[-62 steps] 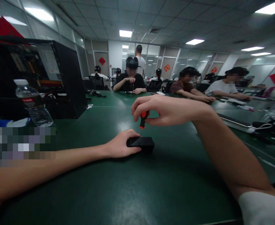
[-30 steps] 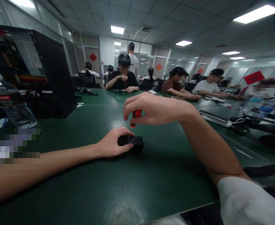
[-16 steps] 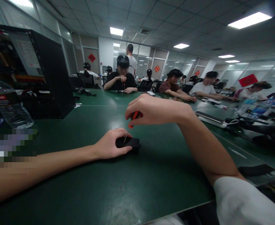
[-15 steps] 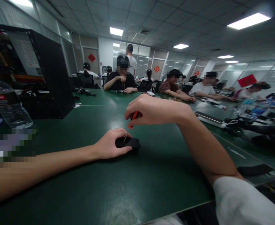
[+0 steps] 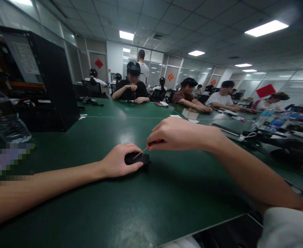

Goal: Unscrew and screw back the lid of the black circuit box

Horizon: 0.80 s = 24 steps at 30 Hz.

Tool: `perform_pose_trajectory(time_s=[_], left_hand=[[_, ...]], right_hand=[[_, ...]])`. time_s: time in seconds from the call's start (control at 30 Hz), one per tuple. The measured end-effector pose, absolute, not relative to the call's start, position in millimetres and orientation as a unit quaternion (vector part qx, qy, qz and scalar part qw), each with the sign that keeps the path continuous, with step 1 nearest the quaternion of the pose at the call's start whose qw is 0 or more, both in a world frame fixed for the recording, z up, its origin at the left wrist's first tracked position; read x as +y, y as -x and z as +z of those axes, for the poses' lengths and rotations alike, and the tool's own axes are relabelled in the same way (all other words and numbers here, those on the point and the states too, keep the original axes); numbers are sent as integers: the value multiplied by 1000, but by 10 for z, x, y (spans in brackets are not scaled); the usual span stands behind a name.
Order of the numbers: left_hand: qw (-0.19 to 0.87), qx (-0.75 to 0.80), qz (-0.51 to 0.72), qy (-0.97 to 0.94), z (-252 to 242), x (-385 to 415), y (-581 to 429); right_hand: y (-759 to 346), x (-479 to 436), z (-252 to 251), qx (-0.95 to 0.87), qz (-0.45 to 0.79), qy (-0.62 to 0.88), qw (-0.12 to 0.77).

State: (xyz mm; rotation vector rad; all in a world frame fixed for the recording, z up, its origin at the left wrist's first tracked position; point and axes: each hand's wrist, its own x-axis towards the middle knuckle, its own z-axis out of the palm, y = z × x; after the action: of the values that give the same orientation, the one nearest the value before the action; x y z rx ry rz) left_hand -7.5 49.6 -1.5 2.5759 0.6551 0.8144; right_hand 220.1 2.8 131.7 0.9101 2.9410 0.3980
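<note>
A small black box-like part (image 5: 144, 159) lies on the green tabletop (image 5: 130, 199). My left hand (image 5: 120, 160) is closed around its left side, thumb in front and fingers behind, pressing it to the table. In my right hand (image 5: 170, 134) is a screwdriver (image 5: 156, 142) with an orange and black handle, mostly covered by my fingers. Its thin metal shaft slants down to the left over the black part, between my left thumb and fingers. I cannot tell whether the tip touches the part.
An opened black computer case (image 5: 50, 79) and a plastic water bottle (image 5: 5, 115) stand at the left. Farther back is a small cardboard box (image 5: 190, 113). A white-edged device (image 5: 226, 131) lies to the right. Several people sit around the far table side.
My right hand has moved down and to the right, tipping the screwdriver from steep to a low slant. My left hand keeps its hold on the black part. The view has shifted slightly.
</note>
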Motion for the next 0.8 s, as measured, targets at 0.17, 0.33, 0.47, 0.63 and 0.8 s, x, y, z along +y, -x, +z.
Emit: perform_pose_trajectory(time_s=[0.17, 0.33, 0.47, 0.63, 0.8], left_hand=[[195, 241, 281, -908, -2, 506, 70], [202, 256, 272, -905, -10, 517, 58], [193, 253, 271, -909, -22, 529, 54], [193, 246, 272, -910, -32, 531, 56], [189, 243, 274, -911, -38, 539, 59]], right_hand=[[-2474, -82, 1075, 949, 104, -297, 10], [-2798, -139, 973, 944, 50, -324, -46], [-2941, -111, 949, 937, 15, -344, -53], [-2975, -71, 926, 937, -18, -343, -60], [-3023, -72, 944, 935, -33, -349, -60]])
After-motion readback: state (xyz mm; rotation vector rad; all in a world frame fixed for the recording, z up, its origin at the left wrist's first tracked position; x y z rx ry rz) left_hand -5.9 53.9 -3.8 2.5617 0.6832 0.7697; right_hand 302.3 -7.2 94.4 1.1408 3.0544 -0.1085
